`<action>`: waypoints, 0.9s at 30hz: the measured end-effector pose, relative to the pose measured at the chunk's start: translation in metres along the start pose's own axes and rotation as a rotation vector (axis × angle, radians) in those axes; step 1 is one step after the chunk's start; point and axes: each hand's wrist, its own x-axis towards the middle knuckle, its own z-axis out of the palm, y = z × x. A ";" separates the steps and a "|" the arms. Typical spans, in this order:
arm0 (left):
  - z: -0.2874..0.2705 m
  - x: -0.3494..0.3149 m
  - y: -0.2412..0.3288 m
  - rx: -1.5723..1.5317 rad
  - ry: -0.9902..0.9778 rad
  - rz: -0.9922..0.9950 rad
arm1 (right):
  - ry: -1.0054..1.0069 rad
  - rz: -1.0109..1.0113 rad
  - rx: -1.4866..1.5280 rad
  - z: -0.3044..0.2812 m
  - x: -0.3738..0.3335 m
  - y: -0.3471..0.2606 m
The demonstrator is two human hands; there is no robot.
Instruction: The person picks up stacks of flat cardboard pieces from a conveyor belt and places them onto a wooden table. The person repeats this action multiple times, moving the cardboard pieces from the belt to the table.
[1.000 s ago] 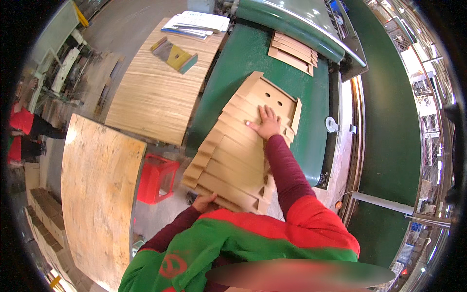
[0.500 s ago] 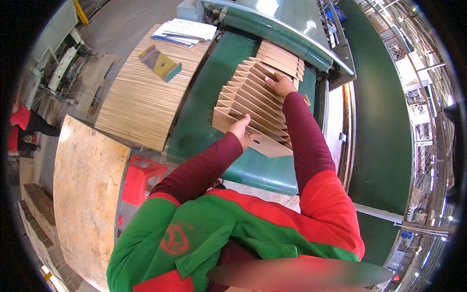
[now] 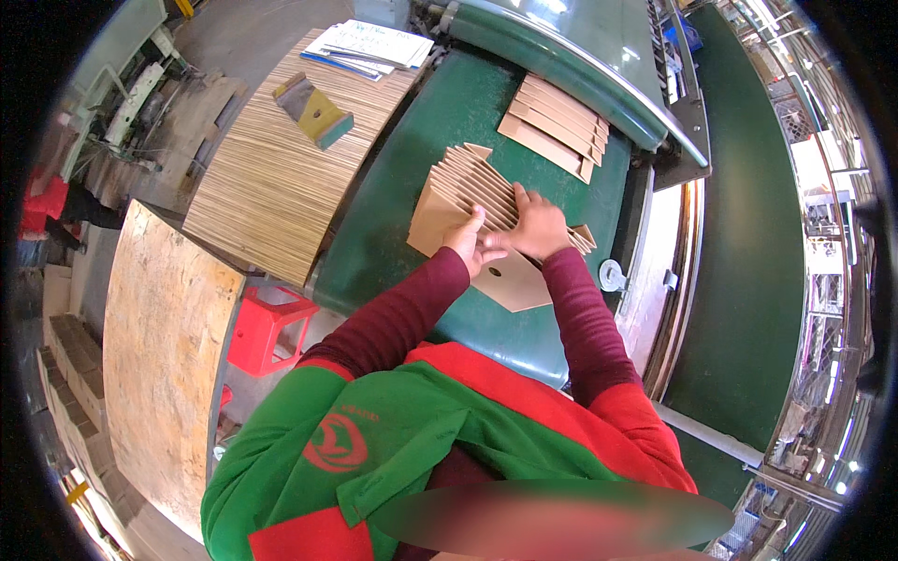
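On the green conveyor belt (image 3: pixel 374 229) in front of me leans a bunch of folded brown cardboard pieces (image 3: pixel 468 178), their edges close together like a fan. The front piece has a small dark hole. My left hand (image 3: pixel 466 243) grips the near side of the bunch, thumb up along it. Across its top edges lies my right hand (image 3: pixel 538 226), fingers over the far side and thumb toward the left hand. Farther along, beside the roller, a second overlapping row of flat cardboard pieces (image 3: pixel 557 126) rests on the belt, apart from the bunch.
A green roller (image 3: pixel 561 75) spans the belt's far end. At left, a wood-grain table (image 3: pixel 271 178) carries papers (image 3: pixel 369 47) and a yellow-grey block (image 3: pixel 313 110). A bare wooden board (image 3: pixel 168 346) and a red plastic stool (image 3: pixel 267 332) are nearer. Another green belt (image 3: pixel 739 262) runs along the right.
The spread cardboard bunch has been squeezed together and has come away from the row by the roller. My right hand has moved nearer to me, beside my left.
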 end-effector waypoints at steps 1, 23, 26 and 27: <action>-0.005 -0.002 0.001 -0.001 -0.066 -0.026 | -0.039 0.036 -0.035 0.000 -0.001 -0.006; -0.236 -0.099 0.034 -0.465 0.466 -0.023 | -0.185 0.436 0.538 0.006 -0.001 -0.065; -0.291 -0.170 0.095 -0.331 0.455 0.179 | -0.052 0.420 1.011 0.001 -0.018 -0.127; -0.308 -0.197 0.116 -0.221 0.456 0.278 | 0.018 0.192 0.912 -0.005 -0.022 -0.154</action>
